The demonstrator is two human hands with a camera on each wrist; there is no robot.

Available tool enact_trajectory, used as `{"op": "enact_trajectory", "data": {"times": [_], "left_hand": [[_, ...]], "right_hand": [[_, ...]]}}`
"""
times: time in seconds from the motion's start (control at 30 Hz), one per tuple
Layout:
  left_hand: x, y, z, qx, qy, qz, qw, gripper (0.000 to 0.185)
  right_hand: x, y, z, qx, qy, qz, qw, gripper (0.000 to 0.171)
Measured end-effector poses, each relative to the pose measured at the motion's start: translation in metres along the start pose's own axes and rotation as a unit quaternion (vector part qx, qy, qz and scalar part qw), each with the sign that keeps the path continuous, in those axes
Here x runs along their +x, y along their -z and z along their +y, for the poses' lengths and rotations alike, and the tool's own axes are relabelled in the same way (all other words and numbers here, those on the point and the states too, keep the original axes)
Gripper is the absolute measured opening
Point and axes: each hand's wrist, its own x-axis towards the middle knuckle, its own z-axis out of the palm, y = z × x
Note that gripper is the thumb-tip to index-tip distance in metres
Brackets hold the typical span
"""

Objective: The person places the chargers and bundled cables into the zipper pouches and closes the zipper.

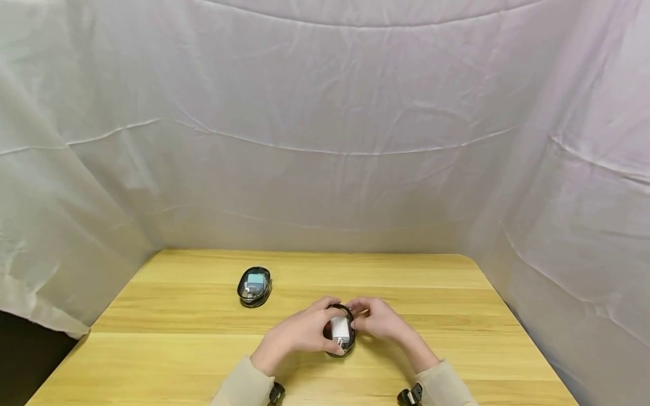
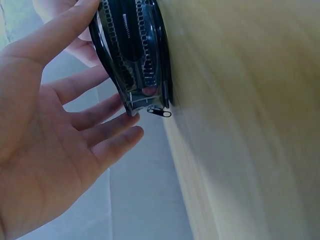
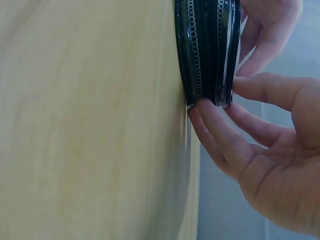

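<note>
The zippered oval case (image 2: 131, 55), black-edged with a clear window, lies on the wooden table (image 1: 437, 293) toward 6 o'clock in the head view, between the person's two hands. A white charger plug (image 1: 340, 327) shows through its window, prongs toward 6 o'clock. The case looks light, its rim fairly firm and its clear panels flexible; the glossy plastic may slip under dry fingertips. The banded side wall seems the best place to hold, since pressing the window would probably dent it.

The left hand (image 1: 299, 332) comes in from 9 o'clock, thumb at the case's 6 o'clock end and fingers reaching its 12 o'clock end, curved loosely apart to span and grip it. The right hand (image 1: 381, 320) comes from 3 o'clock, its fingers bent and only slightly parted; thumb and fingertips pinch the case's edge between 1 and 3 o'clock. A zipper pull (image 2: 160, 113) hangs free near the left fingertips.

Toward 10 o'clock, well apart, sits a second oval case (image 1: 254, 292) containing a teal-topped charger (image 1: 256, 279).
</note>
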Motion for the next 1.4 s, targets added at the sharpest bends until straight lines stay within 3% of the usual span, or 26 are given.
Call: {"op": "enact_trajectory", "data": {"times": [0.27,0.5,0.73,0.97,1.4], "left_hand": [[-0.002,0.007,-0.006,0.005,0.012,0.008,0.9999,0.073],[-0.006,0.018,-0.009,0.029,0.009,-0.009,0.9995,0.064],[-0.01,0.026,-0.015,0.008,0.01,-0.019,0.9997,0.058],[-0.009,0.025,-0.011,-0.003,0.005,-0.031,0.9995,0.058],[-0.006,0.017,-0.006,0.022,-0.015,-0.029,0.9992,0.053]], "right_hand": [[-0.001,-0.001,-0.003,0.011,-0.015,0.006,1.0,0.037],[-0.002,-0.001,-0.002,0.034,-0.034,0.012,0.999,0.039],[-0.001,-0.002,0.001,0.043,-0.028,0.009,0.999,0.033],[-0.003,-0.001,0.0,0.081,-0.056,0.01,0.995,0.035],[0.001,0.0,0.003,0.019,-0.013,-0.019,1.0,0.044]]}}
